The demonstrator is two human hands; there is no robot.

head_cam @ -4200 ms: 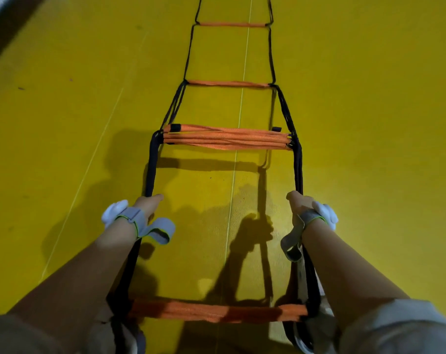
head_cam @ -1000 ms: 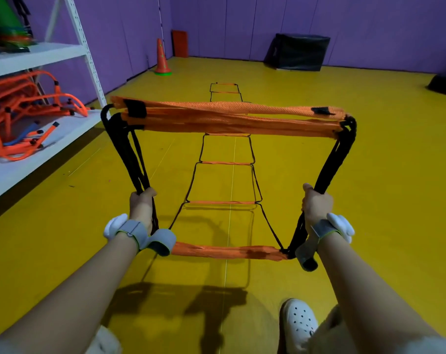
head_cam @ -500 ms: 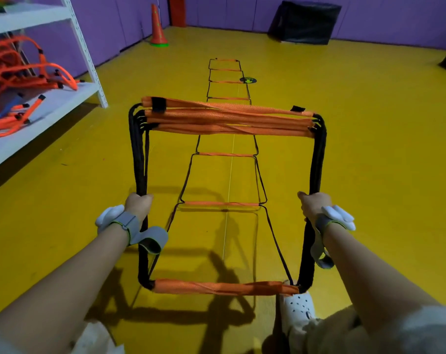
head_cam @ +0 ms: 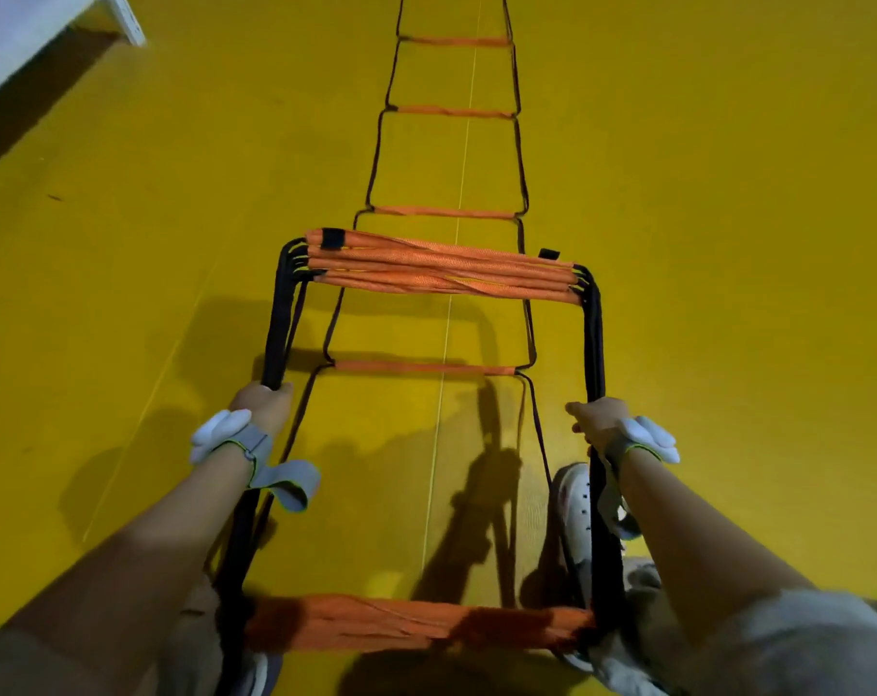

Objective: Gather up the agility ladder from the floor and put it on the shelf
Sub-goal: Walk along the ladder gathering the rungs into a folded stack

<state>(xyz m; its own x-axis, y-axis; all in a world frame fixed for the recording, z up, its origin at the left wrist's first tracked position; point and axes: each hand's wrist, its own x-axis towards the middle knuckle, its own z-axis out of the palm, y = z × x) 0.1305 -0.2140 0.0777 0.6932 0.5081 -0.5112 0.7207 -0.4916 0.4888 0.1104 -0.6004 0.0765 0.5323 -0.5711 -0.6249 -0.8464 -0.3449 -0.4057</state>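
The agility ladder has orange rungs and black side straps. Several gathered rungs form a bundle held out in front of me above the floor, and another bunch of orange rungs hangs near my legs. My left hand is closed on the left black straps. My right hand grips the right black straps. The uncollected part of the ladder lies flat on the yellow floor, running away from me. A corner of the white shelf shows at the top left.
The yellow floor stretches out on both sides of the ladder. A pale seam line runs along the floor under the ladder. My white shoe stands below my right hand. Dark shadow lies beneath the shelf at the left.
My view has tilted down to the floor; the purple walls, cone and most of the shelf have left the frame. The gathered bundle has come lower and both hands keep their grip on the straps.
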